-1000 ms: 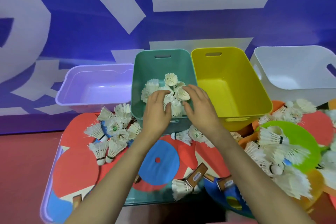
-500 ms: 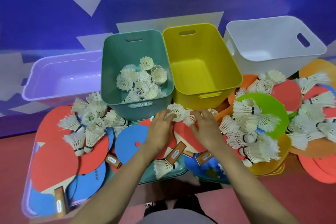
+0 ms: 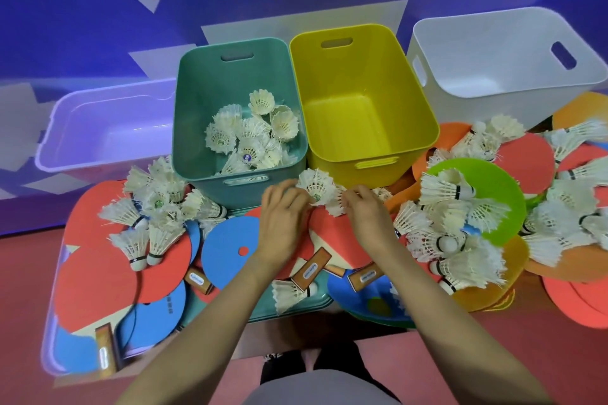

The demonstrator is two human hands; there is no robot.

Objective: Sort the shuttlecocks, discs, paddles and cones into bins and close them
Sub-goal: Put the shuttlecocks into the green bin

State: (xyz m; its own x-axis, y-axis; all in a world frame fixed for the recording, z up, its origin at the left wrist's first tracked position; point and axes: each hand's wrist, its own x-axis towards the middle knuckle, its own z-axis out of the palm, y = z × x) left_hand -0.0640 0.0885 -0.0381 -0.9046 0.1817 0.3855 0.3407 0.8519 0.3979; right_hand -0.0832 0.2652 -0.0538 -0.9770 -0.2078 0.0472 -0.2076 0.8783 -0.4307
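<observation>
We note left hand [image 3: 283, 222] grip curled on a shuttlecock [image 3: 316, 188] just before the teal bin [image 3: 210, 85]; right hand [image 3: 366, 212] grip pinches a second shuttlecock [image 3: 336, 206] beside it. More shuttlecocks [image 3: 253, 138] lie in the bin.

- Brown wooden paddle handle [image 3: 311, 270] just below the left hand [image 3: 284, 223]: white label, print too small to read.
- Second brown handle [image 3: 365, 276] below the right hand [image 3: 368, 217]: similar label, illegible.
- White feather shuttlecock [image 3: 316, 186] in the left hand's grip: round green sticker, possibly a brand mark, unreadable.
- Blue paddle face [image 3: 158, 306] far left of the grip: tiny black print, unreadable.
</observation>
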